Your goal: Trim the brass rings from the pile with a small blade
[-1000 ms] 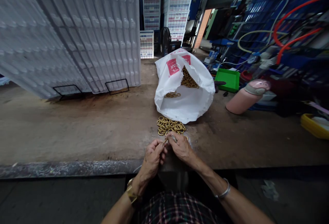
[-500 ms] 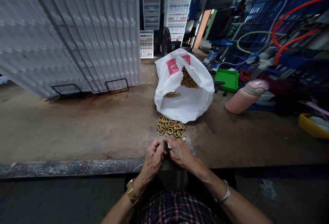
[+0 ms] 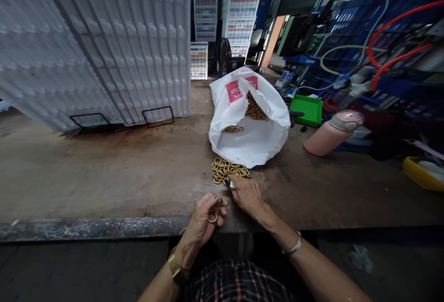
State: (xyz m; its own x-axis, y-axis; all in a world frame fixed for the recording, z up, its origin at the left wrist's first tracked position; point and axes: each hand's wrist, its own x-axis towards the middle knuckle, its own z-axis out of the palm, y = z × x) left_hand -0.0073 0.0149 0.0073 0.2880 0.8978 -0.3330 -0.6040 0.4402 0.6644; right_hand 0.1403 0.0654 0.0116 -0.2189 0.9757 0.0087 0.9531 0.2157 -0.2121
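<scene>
Near the table's front edge, my left hand [image 3: 207, 215] is closed with its palm turned up, and a brass-coloured ring [image 3: 212, 218] shows at its fingers. Other small items may lie in that palm, too dim to make out. My right hand [image 3: 247, 196] reaches to the near side of a small pile of brass rings [image 3: 227, 169]. Its thumb and fingers pinch a small dark and white thing whose kind I cannot tell. Just behind the pile lies a white woven sack [image 3: 249, 142] on its side, mouth towards me, with more rings [image 3: 255, 107] inside.
Ridged translucent plastic trays [image 3: 138, 52] stand upright at the left, by black wire stands [image 3: 158, 116]. To the right are a pink bottle [image 3: 326, 133], a green tray [image 3: 307, 109] and a yellow container [image 3: 421, 175]. White crates [image 3: 239, 29] are stacked behind the table.
My hands were together and have parted. The right one moved forward to the ring pile, while the left turned palm up, showing a ring at its fingers.
</scene>
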